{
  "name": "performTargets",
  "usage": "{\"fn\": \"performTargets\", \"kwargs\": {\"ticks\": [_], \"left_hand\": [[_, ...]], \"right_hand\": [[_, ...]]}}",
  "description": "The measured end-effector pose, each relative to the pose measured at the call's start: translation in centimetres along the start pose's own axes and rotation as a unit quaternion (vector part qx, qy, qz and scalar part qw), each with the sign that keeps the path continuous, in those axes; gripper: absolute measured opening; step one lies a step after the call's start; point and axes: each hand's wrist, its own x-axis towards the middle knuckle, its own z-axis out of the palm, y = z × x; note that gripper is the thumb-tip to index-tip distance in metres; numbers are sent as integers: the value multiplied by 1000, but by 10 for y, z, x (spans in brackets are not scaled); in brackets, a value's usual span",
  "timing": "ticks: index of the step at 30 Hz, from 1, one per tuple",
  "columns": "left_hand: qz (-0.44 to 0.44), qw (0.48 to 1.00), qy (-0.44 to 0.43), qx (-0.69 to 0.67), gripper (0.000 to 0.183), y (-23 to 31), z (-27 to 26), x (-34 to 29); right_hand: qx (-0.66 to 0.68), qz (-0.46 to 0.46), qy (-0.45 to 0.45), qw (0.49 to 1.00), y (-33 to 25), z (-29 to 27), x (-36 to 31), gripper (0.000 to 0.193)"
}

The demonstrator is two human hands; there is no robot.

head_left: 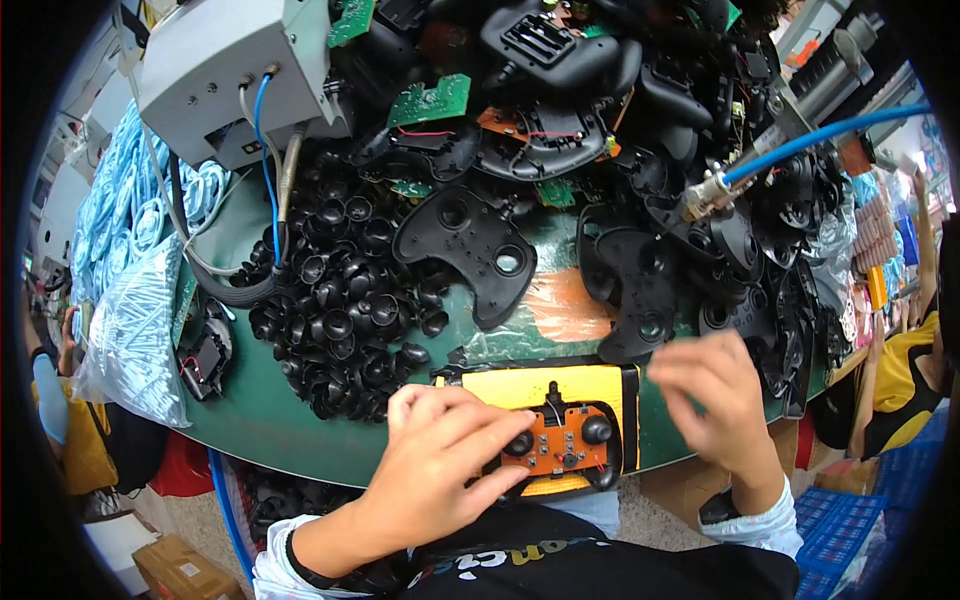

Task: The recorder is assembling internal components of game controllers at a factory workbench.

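Observation:
A half-built game controller [612, 462] rests on a yellow pad [490, 385] at the table's near edge. Inside its black shell lies an orange circuit board [548, 455] with two black thumbsticks, the right one [596, 430] in plain sight. My left hand [425, 460] grips the controller's left side, its fingers at the left thumbstick and partly covering it. To the right of the pad, my right hand [715, 400] is raised and slightly blurred. Its fingers are half bent, apart from the thumb, and nothing shows between them.
Black thumbstick caps [340, 300] are heaped at left. Empty controller shells [470, 250] lie beyond the pad, before a pile of shells and green boards [430, 100]. A grey machine box [235, 80] with cables stands far left. A blue hose [820, 140] crosses at right.

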Motion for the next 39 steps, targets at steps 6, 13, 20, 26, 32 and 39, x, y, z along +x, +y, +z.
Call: {"fn": "performTargets", "kwargs": {"ticks": [6, 13, 20, 26, 32, 39], "left_hand": [[28, 997, 71, -14, 39, -2, -3, 11], [74, 992, 106, -8, 51, 23, -1, 30], [-74, 963, 149, -213, 19, 36, -16, 49], [-249, 720, 41, -646, 21, 30, -15, 29], [-182, 917, 68, -348, 59, 4, -18, -13], [-54, 990, 32, -123, 74, 9, 5, -18]], "right_hand": [[-31, -37, -2, 999, 24, 18, 0, 18], [200, -20, 9, 980, -1, -21, 23, 28], [102, -132, 129, 978, -32, -29, 50, 63], [91, -39, 140, 985, -49, -2, 37, 67], [144, 30, 49, 988, -34, -9, 7, 61], [186, 8, -43, 982, -47, 26, -16, 62]]}}
